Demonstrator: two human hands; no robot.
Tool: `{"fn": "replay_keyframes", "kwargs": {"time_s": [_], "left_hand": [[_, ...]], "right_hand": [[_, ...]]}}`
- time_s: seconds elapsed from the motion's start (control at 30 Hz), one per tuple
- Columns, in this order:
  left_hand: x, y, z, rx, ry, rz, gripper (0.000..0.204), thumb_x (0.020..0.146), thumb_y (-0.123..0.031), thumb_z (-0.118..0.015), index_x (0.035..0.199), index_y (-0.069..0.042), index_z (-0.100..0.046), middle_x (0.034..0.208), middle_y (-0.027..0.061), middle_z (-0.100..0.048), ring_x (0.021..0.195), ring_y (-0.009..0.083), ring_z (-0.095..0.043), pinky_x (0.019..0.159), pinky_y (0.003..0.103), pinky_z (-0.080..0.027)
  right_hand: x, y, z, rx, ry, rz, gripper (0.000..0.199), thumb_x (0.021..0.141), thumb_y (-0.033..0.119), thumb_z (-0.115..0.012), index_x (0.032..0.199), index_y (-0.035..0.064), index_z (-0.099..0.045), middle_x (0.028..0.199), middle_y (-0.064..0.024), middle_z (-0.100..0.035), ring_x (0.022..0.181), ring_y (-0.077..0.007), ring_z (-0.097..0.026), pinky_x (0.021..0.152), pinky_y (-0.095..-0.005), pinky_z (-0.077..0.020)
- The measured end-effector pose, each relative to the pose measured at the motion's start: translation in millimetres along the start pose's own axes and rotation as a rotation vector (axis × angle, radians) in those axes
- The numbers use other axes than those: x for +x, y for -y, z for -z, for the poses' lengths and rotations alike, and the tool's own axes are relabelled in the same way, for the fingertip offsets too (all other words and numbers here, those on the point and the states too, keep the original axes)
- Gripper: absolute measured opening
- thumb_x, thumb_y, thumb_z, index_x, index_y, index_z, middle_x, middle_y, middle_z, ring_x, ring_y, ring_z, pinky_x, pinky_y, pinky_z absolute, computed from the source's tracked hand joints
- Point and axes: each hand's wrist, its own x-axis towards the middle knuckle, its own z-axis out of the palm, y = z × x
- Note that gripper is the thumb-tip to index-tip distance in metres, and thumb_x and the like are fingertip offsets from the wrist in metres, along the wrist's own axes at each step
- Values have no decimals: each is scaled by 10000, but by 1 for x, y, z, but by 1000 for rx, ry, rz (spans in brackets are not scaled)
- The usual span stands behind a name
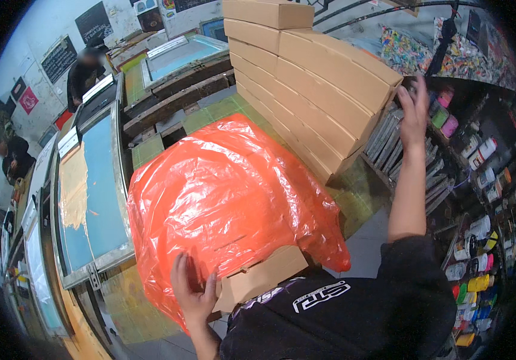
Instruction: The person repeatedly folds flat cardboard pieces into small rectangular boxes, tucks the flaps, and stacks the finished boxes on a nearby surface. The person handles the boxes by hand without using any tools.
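Observation:
A large orange-red plastic bag spreads over the green-topped table in front of me. My left hand is at the bag's near edge, fingers apart, beside a piece of brown cardboard lying partly hidden by my shirt. Whether the hand touches the cardboard, I cannot tell. Beyond the bag, to the right, rises a stack of brown cardboard boxes. Raised at the stack's right end is my right hand, fingers stretched out, with its fingertips at the corner of an upper box. Neither hand holds anything.
Screen-printing frames stand on the left, one with an orange-tan smear. Shelves of paint jars and a rack of dark slats are close on my right. People stand far left.

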Motion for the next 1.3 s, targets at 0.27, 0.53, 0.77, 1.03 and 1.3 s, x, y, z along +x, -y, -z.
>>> {"fn": "replay_keyframes", "kwargs": {"time_s": [0.27,0.53,0.77,1.03,1.3], "left_hand": [[-11,-25,-6,543,284,-47,789,738,-521,-673,1332,-52,-449,1433,218,-347,1359,405,-247,1061,607,-116],[-12,-25,-5,593,262,-60,796,721,-548,-673,1320,-67,-464,1417,210,-369,1336,402,-285,1062,584,-151],[-31,-13,-5,562,173,-367,491,780,-341,-680,1203,-114,-582,1351,135,-476,1287,339,-398,1063,551,-211],[-73,-24,-4,643,246,-299,656,832,-361,-612,1390,-102,-382,1423,139,-381,1319,356,-333,1024,516,-291],[-146,-31,60,477,112,-197,756,808,-314,-649,1419,-63,-280,1446,230,-273,1322,408,-290,1056,523,-275]], "right_hand": [[-168,87,-12,656,514,4,556,756,239,-652,1197,-38,-458,1121,-158,-531,1049,-290,-522,938,-384,-395],[-257,123,-19,36,1199,385,700,712,467,-709,1268,95,-502,1440,-175,-305,1343,-360,-257,1056,-572,-201],[-259,123,-18,16,1152,407,658,686,455,-714,1228,124,-542,1431,-157,-328,1311,-367,-301,1034,-597,-207],[-274,107,-23,7,981,500,676,678,471,-719,1220,128,-506,1414,-142,-348,1293,-356,-325,1026,-603,-211],[-309,156,22,262,907,576,457,714,186,-697,1138,64,-577,1204,-185,-539,1116,-352,-511,969,-446,-368]]}}
